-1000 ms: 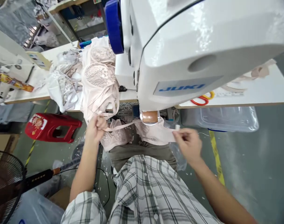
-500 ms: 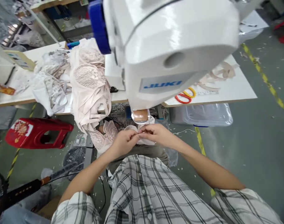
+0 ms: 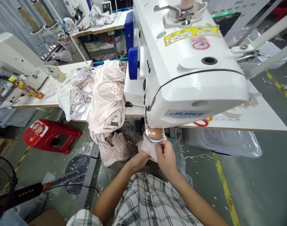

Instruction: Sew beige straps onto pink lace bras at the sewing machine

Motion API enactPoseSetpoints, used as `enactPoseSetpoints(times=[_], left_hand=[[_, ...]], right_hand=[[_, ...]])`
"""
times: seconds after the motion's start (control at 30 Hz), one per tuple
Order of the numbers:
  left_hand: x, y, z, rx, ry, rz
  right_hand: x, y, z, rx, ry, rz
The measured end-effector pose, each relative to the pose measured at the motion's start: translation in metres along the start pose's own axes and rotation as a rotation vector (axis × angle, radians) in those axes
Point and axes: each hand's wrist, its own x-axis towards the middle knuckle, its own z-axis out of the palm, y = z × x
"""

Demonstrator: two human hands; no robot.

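A pale pink bra piece (image 3: pixel 150 148) is stretched between my hands, just below the needle end of the white sewing machine (image 3: pixel 195 91). My left hand (image 3: pixel 140 160) grips its lower left side, with the fingertips partly hidden by the fabric. On the other side, my right hand (image 3: pixel 166 157) pinches the fabric's edge close under the machine's clear guard (image 3: pixel 155 134). Left of my hands, a pink lace bra (image 3: pixel 115 150) hangs from a pile of similar pink bras (image 3: pixel 108 94) on the table.
White bras (image 3: pixel 74 94) lie left of the pink pile. Red-handled scissors (image 3: pixel 201 122) rest on the right tabletop (image 3: pixel 268 116), above a clear plastic bin (image 3: pixel 228 142). A red stool (image 3: pixel 51 135) stands at left, a fan (image 3: pixel 3 179) at lower left.
The view has shifted, showing more of the machine's top. My hands were together at the fabric; now they are apart, the right one higher beside the needle guard, with the fabric spread between them.
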Motion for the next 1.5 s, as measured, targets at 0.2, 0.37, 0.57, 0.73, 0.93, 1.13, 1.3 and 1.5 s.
enactPoseSetpoints(times=[0.2,0.37,0.57,0.73,0.93,1.13,1.3,1.5], left_hand=[[-0.001,-0.016,0.025,-0.007,0.220,0.093],[-0.008,0.006,0.016,0.412,0.178,0.142],[-0.023,0.060,0.005,0.729,-0.259,0.001],[-0.021,0.074,0.014,0.952,-0.361,-0.071],[-0.015,0.074,0.006,0.514,-0.068,-0.185],[-0.011,0.056,0.016,0.220,0.117,-0.205],[-0.013,0.036,0.031,0.115,0.219,-0.151],[-0.015,0.032,0.037,0.240,0.265,0.015]], right_hand=[[-0.011,0.011,0.026,0.101,0.045,-0.016],[-0.009,0.018,0.000,0.078,-0.125,-0.090],[0.014,-0.004,-0.057,-0.191,-0.512,-0.395],[0.017,-0.013,-0.065,-0.255,-0.739,-0.296],[0.017,0.002,-0.077,-0.206,-0.171,-0.117],[0.000,-0.005,-0.065,-0.215,-0.154,-0.292],[-0.004,-0.015,-0.045,-0.223,-0.104,-0.412],[-0.004,-0.018,-0.043,-0.209,-0.089,-0.375]])
